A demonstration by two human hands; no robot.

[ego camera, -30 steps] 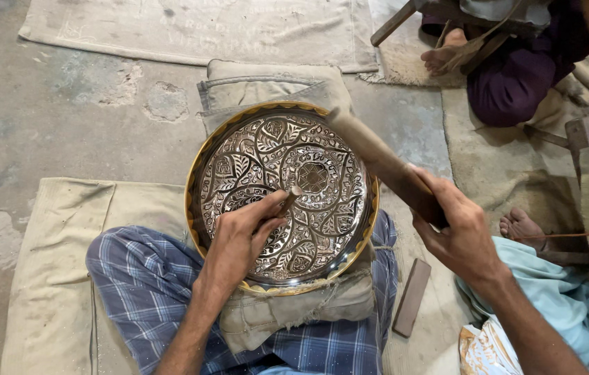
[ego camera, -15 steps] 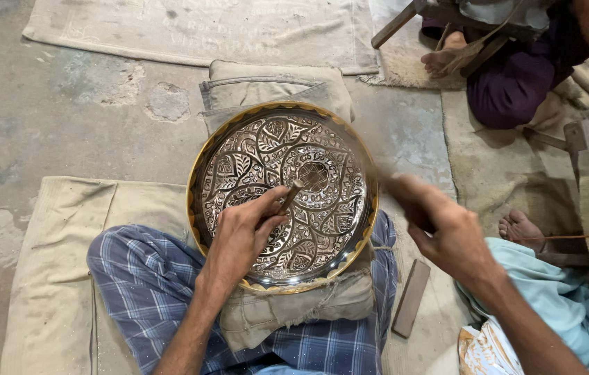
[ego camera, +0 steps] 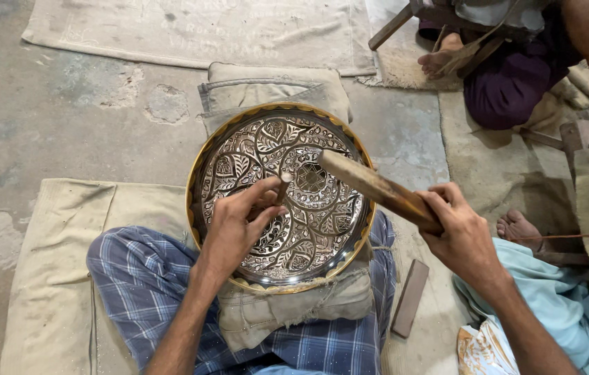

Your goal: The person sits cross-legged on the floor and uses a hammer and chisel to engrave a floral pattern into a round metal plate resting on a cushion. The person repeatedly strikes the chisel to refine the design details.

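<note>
A round engraved metal plate (ego camera: 239, 160) with a gold rim lies on a stuffed cloth cushion (ego camera: 273, 87) over my lap. My left hand (ego camera: 235, 226) rests on the plate and pinches a small metal chisel (ego camera: 282, 186), its tip set against the floral pattern. My right hand (ego camera: 457, 232) grips a wooden mallet (ego camera: 371, 186) by its handle. The mallet's head sits right beside the top of the chisel. My legs in blue checked cloth (ego camera: 141, 278) frame the cushion.
A tan mat (ego camera: 51, 278) lies under me on a concrete floor. A flat rectangular block (ego camera: 410, 297) lies by my right knee. Another person's bare foot (ego camera: 520, 226) is at the right, and a further person sits at the top right with a foot (ego camera: 440, 59) showing.
The mallet swung down from a raised, blurred position to the chisel's top. My left hand has held the chisel on the plate throughout.
</note>
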